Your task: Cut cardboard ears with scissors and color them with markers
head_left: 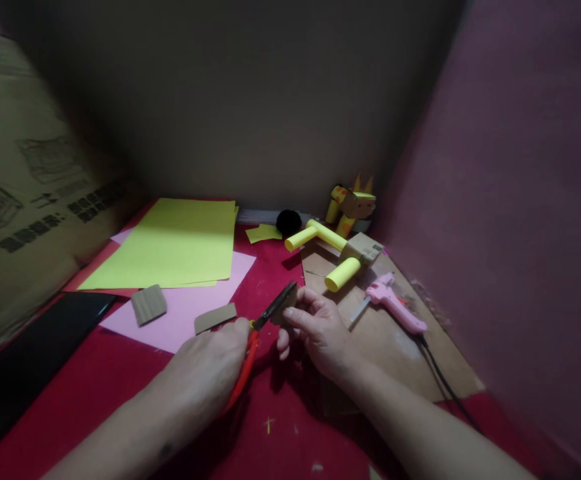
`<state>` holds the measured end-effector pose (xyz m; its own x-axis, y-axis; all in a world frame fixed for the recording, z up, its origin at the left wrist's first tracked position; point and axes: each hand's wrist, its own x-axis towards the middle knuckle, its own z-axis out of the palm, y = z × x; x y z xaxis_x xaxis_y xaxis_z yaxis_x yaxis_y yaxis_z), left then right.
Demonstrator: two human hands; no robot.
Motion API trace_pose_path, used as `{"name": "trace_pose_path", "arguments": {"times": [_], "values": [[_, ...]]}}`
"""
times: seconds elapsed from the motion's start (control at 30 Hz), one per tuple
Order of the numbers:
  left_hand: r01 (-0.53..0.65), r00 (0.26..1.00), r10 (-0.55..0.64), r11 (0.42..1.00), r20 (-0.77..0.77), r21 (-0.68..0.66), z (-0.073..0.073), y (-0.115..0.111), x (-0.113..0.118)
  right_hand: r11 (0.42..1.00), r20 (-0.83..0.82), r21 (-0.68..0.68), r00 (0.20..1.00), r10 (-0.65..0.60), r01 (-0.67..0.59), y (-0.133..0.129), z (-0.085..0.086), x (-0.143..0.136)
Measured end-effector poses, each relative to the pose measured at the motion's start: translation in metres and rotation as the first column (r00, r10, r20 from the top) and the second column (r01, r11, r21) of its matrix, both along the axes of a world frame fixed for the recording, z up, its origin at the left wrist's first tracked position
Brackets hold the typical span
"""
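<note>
My left hand point(214, 357) is closed round the red handles of a pair of scissors point(246, 373). Their dark blades point up and to the right, against a small cardboard piece point(281, 312). That piece is pinched between the thumb and fingers of my right hand point(318, 328). Left of the scissors, a cardboard strip point(215, 319) and a squarish cardboard piece point(149, 305) lie on pink paper point(170, 335). Just beyond my right hand, yellow paper tubes point(343, 274) are joined to a small cardboard box point(363, 250).
Yellow sheets point(170, 243) lie at the back left, near a black flat object point(35, 360). A pink glue gun point(398, 307) with a cord rests on a cardboard sheet point(385, 360). A small animal figure point(358, 203) and a black round object point(289, 222) stand behind.
</note>
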<state>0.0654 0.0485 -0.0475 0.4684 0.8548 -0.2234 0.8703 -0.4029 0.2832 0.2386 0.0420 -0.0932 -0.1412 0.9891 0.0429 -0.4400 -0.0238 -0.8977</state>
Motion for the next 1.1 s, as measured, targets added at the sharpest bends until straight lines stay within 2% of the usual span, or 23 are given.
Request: {"name": "trace_pose_path", "arguments": {"times": [0.33,0.5,0.57,0.7,0.87,0.97,1.03,1.1], "values": [[0.022,0.999,-0.021,0.999,-0.032,0.024,-0.002,0.000,-0.002,1.000,-0.034,-0.003,0.999,-0.021,0.021,0.003,0.002,0.000],[0.022,0.990,-0.032,0.997,0.136,0.073,-0.002,0.003,-0.005,0.999,-0.016,-0.032,1.000,0.003,-0.004,0.001,0.001,0.001],[-0.027,0.985,0.014,0.997,0.170,0.072,0.000,0.006,-0.008,0.999,-0.016,-0.034,1.000,0.019,-0.020,0.000,0.001,0.000],[-0.180,0.982,0.178,0.983,0.064,0.027,0.006,0.010,-0.012,1.000,-0.086,-0.013,0.996,0.007,-0.009,0.001,0.001,0.000],[-0.166,0.984,0.172,0.981,0.053,-0.100,0.023,0.005,-0.002,1.000,-0.130,-0.012,0.991,-0.019,0.018,0.004,0.004,0.000],[-0.212,0.977,0.214,0.968,0.002,-0.133,0.026,0.000,0.004,0.999,-0.125,-0.011,0.991,-0.039,0.038,0.003,0.006,0.001],[-0.166,0.986,0.168,0.981,0.009,-0.096,0.022,-0.002,0.004,0.998,-0.112,-0.028,0.992,-0.066,0.063,0.003,0.006,0.001],[-0.072,0.995,0.074,0.997,0.071,-0.031,0.013,-0.003,0.000,0.995,-0.095,-0.042,0.991,-0.098,0.094,0.002,0.007,0.001]]}}
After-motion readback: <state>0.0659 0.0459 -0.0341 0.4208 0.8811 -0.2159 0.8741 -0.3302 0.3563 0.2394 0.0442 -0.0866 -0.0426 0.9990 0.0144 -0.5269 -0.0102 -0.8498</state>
